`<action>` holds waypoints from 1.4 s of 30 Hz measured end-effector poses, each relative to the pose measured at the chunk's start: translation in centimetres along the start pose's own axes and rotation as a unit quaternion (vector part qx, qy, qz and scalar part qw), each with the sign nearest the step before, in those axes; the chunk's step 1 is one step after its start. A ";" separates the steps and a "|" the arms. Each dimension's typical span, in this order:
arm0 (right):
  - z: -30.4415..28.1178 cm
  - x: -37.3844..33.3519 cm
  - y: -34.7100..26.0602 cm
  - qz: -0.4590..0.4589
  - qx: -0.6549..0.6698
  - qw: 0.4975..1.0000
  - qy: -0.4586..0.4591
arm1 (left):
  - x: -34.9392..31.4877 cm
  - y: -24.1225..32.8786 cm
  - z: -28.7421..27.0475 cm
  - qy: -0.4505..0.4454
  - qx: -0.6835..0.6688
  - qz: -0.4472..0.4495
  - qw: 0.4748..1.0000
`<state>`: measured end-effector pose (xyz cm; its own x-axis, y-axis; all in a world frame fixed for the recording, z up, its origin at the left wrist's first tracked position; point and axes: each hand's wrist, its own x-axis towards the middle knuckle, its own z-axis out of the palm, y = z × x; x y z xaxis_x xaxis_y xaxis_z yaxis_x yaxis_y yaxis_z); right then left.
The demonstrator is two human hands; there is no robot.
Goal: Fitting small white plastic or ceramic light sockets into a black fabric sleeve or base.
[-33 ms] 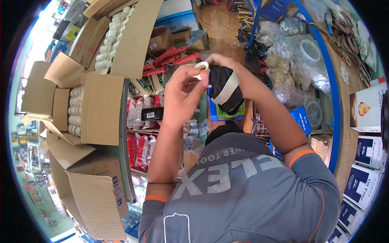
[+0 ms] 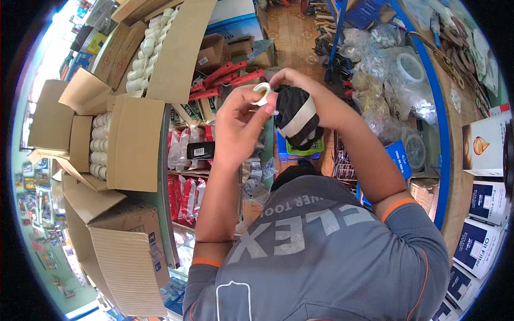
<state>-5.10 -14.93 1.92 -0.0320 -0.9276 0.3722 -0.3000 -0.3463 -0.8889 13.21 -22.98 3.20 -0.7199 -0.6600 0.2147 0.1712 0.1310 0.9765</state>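
Note:
A small white ring-shaped plastic piece (image 2: 261,88), yellowish inside, is pinched between the thumb and fingers of my left hand (image 2: 239,119). Just to its right, my right hand (image 2: 295,80) bends inward with curled fingers, the tips close to the ring's edge. What those fingers hold is hidden. A black bundle (image 2: 288,107) with a pale band across it covers part of that hand and wrist; whether the hand grips it I cannot tell. Below the bundle are a green basket (image 2: 316,147) and a blue container (image 2: 282,145).
Open cardboard boxes (image 2: 134,144) of white rounded pieces (image 2: 99,145) stand on the left. Red-handled tools (image 2: 222,79) lie beyond my left hand, with red-and-white packets (image 2: 187,195) beside my forearm. Right of me, a blue-framed rack (image 2: 440,134) holds clear bags (image 2: 369,101); boxes (image 2: 476,246) line the far right.
The white ring has tilted so that more of its opening shows, and has shifted slightly left with my left hand. My right fingertips have come nearer to it.

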 end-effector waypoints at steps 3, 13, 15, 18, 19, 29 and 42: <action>-1.8 0.4 -1.3 0.146 0.267 0.947 0.106 | -0.1 -0.3 -1.3 0.043 -0.032 0.012 0.999; 0.0 1.8 -4.4 -0.114 -0.195 0.969 -0.097 | 0.1 -0.5 -0.4 0.039 0.029 -0.003 0.999; 0.0 2.0 -4.1 -0.062 -0.168 0.979 -0.093 | -0.1 -0.2 -0.4 0.026 0.000 0.013 1.000; -0.5 2.3 -4.1 -0.009 -0.152 0.987 -0.047 | -0.6 0.5 -0.3 -0.006 -0.064 0.005 0.998; -0.7 2.4 -4.2 -0.037 -0.193 0.980 -0.022 | -0.7 0.7 -0.2 -0.004 0.000 0.035 0.999; 0.3 1.9 -4.2 -0.073 -0.104 0.991 0.040 | 0.3 3.8 -2.5 -0.118 0.167 0.090 0.975; -0.5 2.3 -1.1 0.035 0.129 0.991 0.001 | 0.7 4.0 -2.7 -0.119 0.226 0.224 0.941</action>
<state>-5.31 -16.65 3.87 -0.0465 -0.9505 0.3073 -0.0433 -0.3054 -0.9512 15.23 -24.96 7.17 -0.7834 -0.2867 0.5515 0.2286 0.6921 0.6846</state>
